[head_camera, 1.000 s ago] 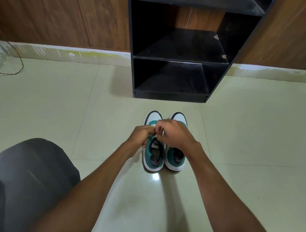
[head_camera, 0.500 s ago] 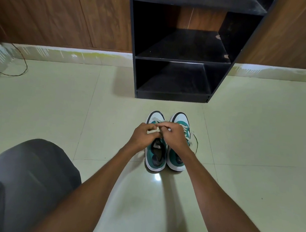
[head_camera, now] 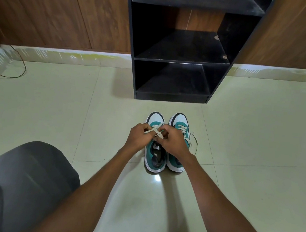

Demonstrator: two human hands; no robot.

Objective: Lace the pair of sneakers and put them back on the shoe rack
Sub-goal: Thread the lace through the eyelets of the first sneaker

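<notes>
While both sneakers sit side by side on the floor tiles [head_camera: 55, 118], toes at twelve o'clock toward the shoe rack [head_camera: 173, 80], the left hand [head_camera: 139, 137] and right hand [head_camera: 174, 141] pinch the cream lace [head_camera: 154, 130] over the left sneaker [head_camera: 154, 158]. At three o'clock, touching it, the right sneaker [head_camera: 182, 125] trails a loose lace end.

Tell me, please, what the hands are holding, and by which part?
Both hands, left and right, pinch the left sneaker's cream lace by its loose ends.

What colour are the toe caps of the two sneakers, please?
White, edged in black, on both sneakers; head view.
</notes>
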